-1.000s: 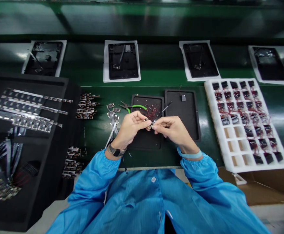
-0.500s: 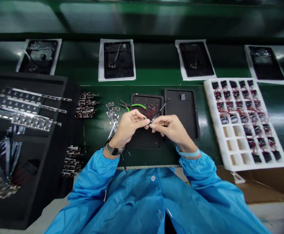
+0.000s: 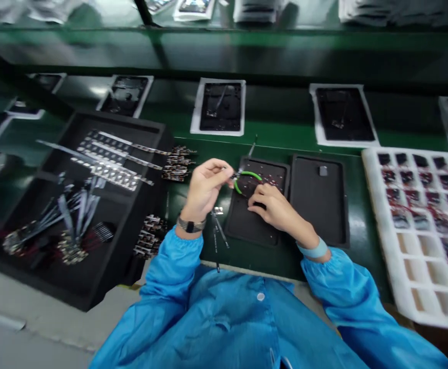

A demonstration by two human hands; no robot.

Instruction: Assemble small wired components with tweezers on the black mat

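Observation:
My left hand (image 3: 208,187) is closed in a pinch on a small part with a thin flat cable (image 3: 252,146) that sticks up past the fingertips. The part itself is mostly hidden. Just beside these fingers are green-handled pliers (image 3: 251,175), their handles spread apart. My right hand (image 3: 272,207) hovers low over the left black tray (image 3: 243,228), fingers curled together close to the handle ends; what they grip, if anything, is hidden. Small red wire pieces (image 3: 272,182) lie in that tray behind the right hand. Several flat cables with small boards (image 3: 218,211) rest below my left hand.
A second black tray (image 3: 316,205) bears a small grey block (image 3: 323,170). At right stands a white foam tray (image 3: 385,256) of black parts with red wires. A black box (image 3: 104,277) with boards and cables is at left. Tablet-like housings (image 3: 222,107) line the back.
The view has swung left. My right hand has come away from the part and moved down-left towards the pliers' handles. My left hand keeps its pinch, and the cable now points more upright.

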